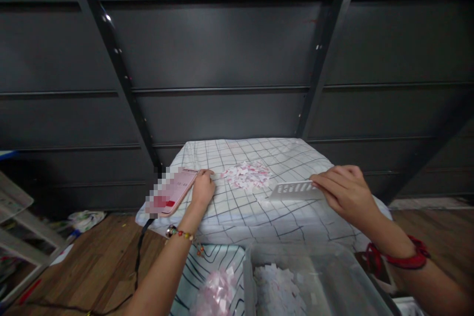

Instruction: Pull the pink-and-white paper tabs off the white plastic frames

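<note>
On the checked cloth lies a loose pile of small white and pink paper pieces (pixel 247 176). To its left, my left hand (pixel 203 188) rests on the cloth beside a phone (pixel 177 190), its fingers curled; whether something small is in them is hidden. My right hand (pixel 346 190) grips the right end of a white slotted plastic piece (pixel 294 191), which stands on edge just right of the pile. A few paper bits lie near its lower left end.
Below the cloth-covered surface (pixel 237 212), a clear plastic bin (pixel 333 281) holds many paper pieces (pixel 279 289). Left of it, a clear bag (pixel 217 291) with pink contents lies on striped fabric (pixel 185 281). A black cable (pixel 139 252) runs down from the phone. A dark panelled wall (pixel 222 49) rises behind.
</note>
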`<action>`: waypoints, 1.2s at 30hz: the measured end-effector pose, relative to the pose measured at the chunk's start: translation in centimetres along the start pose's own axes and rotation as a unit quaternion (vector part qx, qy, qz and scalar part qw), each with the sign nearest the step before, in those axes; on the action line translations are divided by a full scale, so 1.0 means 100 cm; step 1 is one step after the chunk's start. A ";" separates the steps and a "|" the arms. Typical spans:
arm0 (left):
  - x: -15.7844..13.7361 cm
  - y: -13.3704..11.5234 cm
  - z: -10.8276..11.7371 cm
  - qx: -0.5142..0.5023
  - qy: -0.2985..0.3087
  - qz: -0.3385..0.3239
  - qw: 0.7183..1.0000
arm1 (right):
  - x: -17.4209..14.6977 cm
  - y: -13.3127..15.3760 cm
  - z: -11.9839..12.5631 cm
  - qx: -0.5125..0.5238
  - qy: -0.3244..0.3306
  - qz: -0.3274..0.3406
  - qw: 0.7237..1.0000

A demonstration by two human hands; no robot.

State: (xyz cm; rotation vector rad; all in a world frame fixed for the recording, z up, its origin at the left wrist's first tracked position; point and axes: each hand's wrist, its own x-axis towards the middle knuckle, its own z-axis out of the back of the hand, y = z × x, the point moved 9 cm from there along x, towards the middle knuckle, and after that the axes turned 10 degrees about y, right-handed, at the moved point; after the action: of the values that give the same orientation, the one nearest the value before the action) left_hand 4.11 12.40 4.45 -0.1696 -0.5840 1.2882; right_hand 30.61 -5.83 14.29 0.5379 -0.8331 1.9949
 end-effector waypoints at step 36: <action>0.002 0.001 -0.001 -0.004 0.002 -0.002 1.000 | 0.002 0.003 -0.015 0.017 -0.016 -0.013 1.000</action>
State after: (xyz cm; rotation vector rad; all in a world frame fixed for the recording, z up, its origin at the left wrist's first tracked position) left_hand 4.11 12.62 4.40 -0.1768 -0.5851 1.2816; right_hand 30.20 -4.77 13.31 0.5989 -0.8095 1.9847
